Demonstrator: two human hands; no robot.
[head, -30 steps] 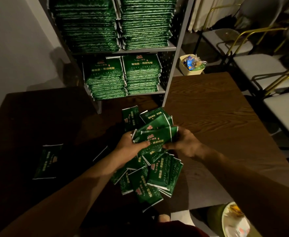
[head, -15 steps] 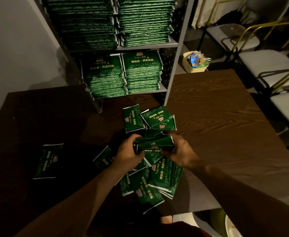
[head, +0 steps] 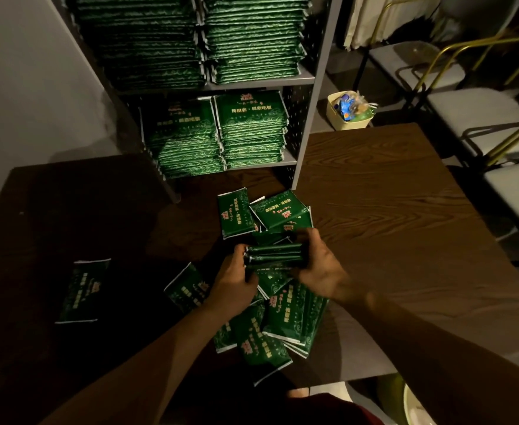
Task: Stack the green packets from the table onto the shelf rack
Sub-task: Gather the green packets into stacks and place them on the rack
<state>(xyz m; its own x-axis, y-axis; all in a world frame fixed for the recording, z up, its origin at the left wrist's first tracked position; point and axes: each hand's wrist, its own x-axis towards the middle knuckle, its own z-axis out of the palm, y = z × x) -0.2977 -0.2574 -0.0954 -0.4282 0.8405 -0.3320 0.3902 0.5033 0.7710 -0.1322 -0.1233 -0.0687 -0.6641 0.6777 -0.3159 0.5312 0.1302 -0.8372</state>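
- Small bundle of green packets (head: 273, 256) held edge-on between both hands, just above the loose pile on the desk (head: 390, 228).
- Left hand (head: 234, 282) curled round the bundle's left end, fingers wrapped over the packet edges.
- Right hand (head: 319, 265) gripping the right end, fingers curled over the top, thumb side toward the camera.
- Loose pile of packets (head: 279, 320) spread under and below the hands, overlapping, some face up with white ends showing, a few reaching the desk's near edge.
- Two more packets beyond the hands: one (head: 235, 216) lying lengthwise toward the rack, another (head: 279, 210) just beside it at an angle, touching or overlapping further ones.
- Single packet (head: 187, 286) partly in shadow left of the left wrist.
- Lone packet (head: 83, 291) well apart to the left on the dark part of the desk.
- Shelf rack (head: 309, 124) standing at the far edge of the desk, grey metal with a perforated side panel.
- Lower shelf carrying two side-by-side stacks of packets (head: 218, 133), faces up.
- Upper shelf packed with two taller stacks (head: 197, 38), running out of the top of the view.
- Small cream bin (head: 347, 113) with coloured wrappers on the floor right of the rack.
- Chairs (head: 473, 108) with gold-coloured frames and pale seats along the right side.
- Grey wall (head: 22, 87) on the left.
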